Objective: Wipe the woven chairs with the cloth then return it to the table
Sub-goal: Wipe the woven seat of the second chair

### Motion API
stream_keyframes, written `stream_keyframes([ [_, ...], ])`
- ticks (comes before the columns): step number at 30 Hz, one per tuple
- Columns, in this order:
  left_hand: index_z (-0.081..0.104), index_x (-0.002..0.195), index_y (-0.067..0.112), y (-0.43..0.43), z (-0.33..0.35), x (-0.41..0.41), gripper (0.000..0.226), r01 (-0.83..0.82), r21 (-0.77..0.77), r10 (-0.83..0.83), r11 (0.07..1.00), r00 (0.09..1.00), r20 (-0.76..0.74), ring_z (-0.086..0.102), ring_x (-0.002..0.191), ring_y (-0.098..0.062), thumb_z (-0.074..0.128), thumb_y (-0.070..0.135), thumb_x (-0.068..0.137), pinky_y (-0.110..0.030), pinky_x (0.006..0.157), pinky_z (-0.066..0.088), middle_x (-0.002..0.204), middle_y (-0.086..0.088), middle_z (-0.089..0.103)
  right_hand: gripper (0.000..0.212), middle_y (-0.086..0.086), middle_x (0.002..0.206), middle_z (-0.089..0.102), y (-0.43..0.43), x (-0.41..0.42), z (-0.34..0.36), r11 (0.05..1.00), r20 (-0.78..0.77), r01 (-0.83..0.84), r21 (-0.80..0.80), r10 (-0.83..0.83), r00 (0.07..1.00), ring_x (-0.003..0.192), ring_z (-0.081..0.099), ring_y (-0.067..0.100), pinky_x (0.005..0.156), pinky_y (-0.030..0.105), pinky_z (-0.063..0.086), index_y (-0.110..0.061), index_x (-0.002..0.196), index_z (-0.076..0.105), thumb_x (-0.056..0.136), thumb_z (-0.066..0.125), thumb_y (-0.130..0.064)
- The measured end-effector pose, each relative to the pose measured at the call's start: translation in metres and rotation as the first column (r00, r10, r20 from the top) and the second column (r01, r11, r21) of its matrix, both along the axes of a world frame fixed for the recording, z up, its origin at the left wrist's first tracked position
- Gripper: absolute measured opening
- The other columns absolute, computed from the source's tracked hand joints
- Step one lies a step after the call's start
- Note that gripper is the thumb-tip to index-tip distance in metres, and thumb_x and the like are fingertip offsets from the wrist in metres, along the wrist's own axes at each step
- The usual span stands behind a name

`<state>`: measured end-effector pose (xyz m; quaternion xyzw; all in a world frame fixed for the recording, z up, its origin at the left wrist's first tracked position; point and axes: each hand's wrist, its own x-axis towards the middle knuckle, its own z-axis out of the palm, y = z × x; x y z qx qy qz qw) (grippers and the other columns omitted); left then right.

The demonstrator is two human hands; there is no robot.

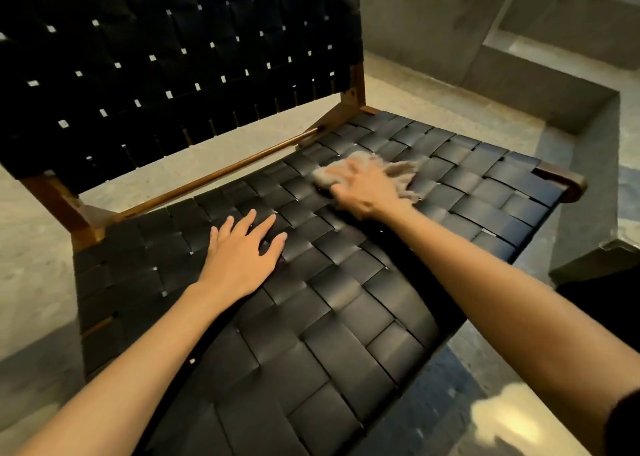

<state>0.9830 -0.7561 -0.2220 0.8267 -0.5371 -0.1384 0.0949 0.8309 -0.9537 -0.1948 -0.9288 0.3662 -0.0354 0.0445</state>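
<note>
Surroundings: a grey concrete ledge [571,109] steps across the upper right of the frame, and a dark block [588,265] sits at the right edge just beyond the seat. Nothing lies on the seat between my view and the cloth; only the right forearm crosses the weave, from lower right.

Woven chair [346,303]: black straps on a brown wooden frame [214,178]. It sits diagonally in frame, with the backrest [166,60] filling the upper left and the seat running down toward the lower right. A rounded frame corner shows at right centre.

Cloth [401,173]: beige, bunched, on the seat right of centre, near the back rail. Its long axis runs roughly left to right, with the frayed edge sticking out on the right side of the hand.

Right hand [367,189]: palm down on the cloth, pressing it against the straps. It is motion-blurred, and the fingers look stretched over the fabric rather than wrapped round it.

Left hand [242,251]: flat on the seat left of centre, fingers spread and straight, pointing toward the upper right, holding nothing. It lies well apart from the cloth.

Surface and room: speckled stone floor [433,116], pale behind the chair, with glossy reflections at lower right. The light is dim and warm.
</note>
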Motion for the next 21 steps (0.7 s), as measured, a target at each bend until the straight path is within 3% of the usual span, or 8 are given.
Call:
stream_keyframes([
  [2, 0.027, 0.148, 0.033, 0.001, 0.001, 0.005, 0.056, -0.024, -0.047, 0.024, 0.999, 1.0, 0.003, 0.013, 0.145, -0.025, 0.024, 0.056, 0.096, -0.043, 0.117, 0.009, 0.157, -0.002, 0.02, 0.05, 0.007, 0.141, 0.043, 0.038, 0.02, -0.009, 0.986, 0.0, -0.143, 0.088, 0.144, 0.99, 0.127, 0.037, 0.034, 0.106, 0.047, 0.029, -0.031, 0.139, 0.043, 0.091, 0.034, -0.044],
  [5, 0.022, 0.149, 0.034, 0.002, 0.001, 0.008, 0.054, -0.052, -0.001, 0.052, 0.999, 0.998, 0.03, 0.005, 0.146, -0.025, 0.024, 0.051, 0.098, -0.046, 0.117, 0.004, 0.159, -0.004, 0.013, 0.06, 0.005, 0.148, 0.035, 0.041, 0.024, -0.018, 0.988, -0.031, -0.13, 0.083, 0.133, 0.991, 0.132, 0.031, 0.033, 0.11, 0.042, 0.022, -0.038, 0.144, 0.036, 0.086, 0.035, -0.054],
  [10, 0.008, 0.147, 0.048, -0.005, -0.002, 0.02, 0.055, -0.023, 0.074, 0.021, 0.997, 0.999, 0.031, -0.004, 0.146, -0.029, 0.015, 0.06, 0.094, -0.05, 0.115, -0.005, 0.16, -0.001, 0.002, 0.057, 0.01, 0.15, 0.031, -0.042, 0.011, -0.02, 0.977, -0.131, 0.163, -0.14, -0.182, 0.975, 0.134, 0.028, 0.038, 0.113, 0.05, 0.016, -0.035, 0.145, 0.033, 0.091, 0.033, -0.053],
  [15, 0.005, 0.144, 0.055, -0.014, -0.011, 0.032, 0.056, -0.095, 0.075, 0.091, 0.993, 0.994, 0.053, -0.008, 0.146, -0.028, 0.014, 0.067, 0.09, -0.052, 0.114, -0.009, 0.16, 0.004, -0.001, 0.06, 0.008, 0.157, 0.019, -0.101, 0.034, -0.031, 0.945, -0.075, 0.322, -0.051, -0.325, 0.943, 0.141, 0.006, 0.048, 0.111, 0.062, -0.005, -0.036, 0.146, 0.028, 0.089, 0.034, -0.054],
  [18, 0.004, 0.143, 0.056, -0.012, -0.018, 0.031, 0.059, -0.094, 0.028, 0.092, 0.995, 0.994, 0.05, -0.008, 0.146, -0.026, 0.009, 0.068, 0.085, -0.051, 0.113, -0.011, 0.159, 0.006, -0.001, 0.056, 0.01, 0.155, 0.024, -0.116, 0.059, -0.033, 0.957, -0.06, 0.281, -0.072, -0.285, 0.957, 0.141, 0.013, 0.043, 0.113, 0.058, -0.001, -0.032, 0.145, 0.032, 0.092, 0.031, -0.05],
  [21, 0.005, 0.143, 0.055, -0.01, -0.021, 0.03, 0.061, -0.094, -0.008, 0.094, 0.996, 0.995, 0.036, -0.009, 0.146, -0.026, 0.008, 0.068, 0.084, -0.05, 0.112, -0.013, 0.159, 0.006, 0.0, 0.051, 0.012, 0.15, 0.033, -0.111, 0.082, -0.036, 0.984, -0.011, 0.159, -0.075, -0.161, 0.987, 0.138, 0.027, 0.032, 0.113, 0.048, 0.014, -0.028, 0.142, 0.039, 0.094, 0.03, -0.044],
])
